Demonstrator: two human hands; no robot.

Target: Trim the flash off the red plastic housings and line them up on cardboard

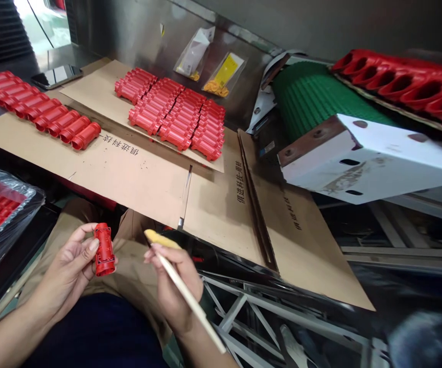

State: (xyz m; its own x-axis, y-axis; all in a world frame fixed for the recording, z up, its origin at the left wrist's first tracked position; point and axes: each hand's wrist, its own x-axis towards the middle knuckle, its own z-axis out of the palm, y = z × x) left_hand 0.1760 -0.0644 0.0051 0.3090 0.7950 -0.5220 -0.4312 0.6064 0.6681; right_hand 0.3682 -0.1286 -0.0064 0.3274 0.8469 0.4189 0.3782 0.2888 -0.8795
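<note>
Upright in my left hand [77,263] is a red plastic tube-shaped part [105,250], pinched between thumb and fingers over my lap. Its side facing me shows cut-outs and fine dark lines. My right hand [177,283], a short way to the right of the part, is closed around a pale wooden stick [190,299] that slants down to the right. A yellow finger cot [162,239] covers what looks like the index finger of that hand. The stick does not touch the red part.
Cardboard sheets [144,174] cover the bench, bearing a row of red parts [48,112] and a block of red parts [175,112]. A plastic-lined bin [32,197] of red parts stands left. A phone [57,75] lies behind; a green roller conveyor [312,97] juts in right.
</note>
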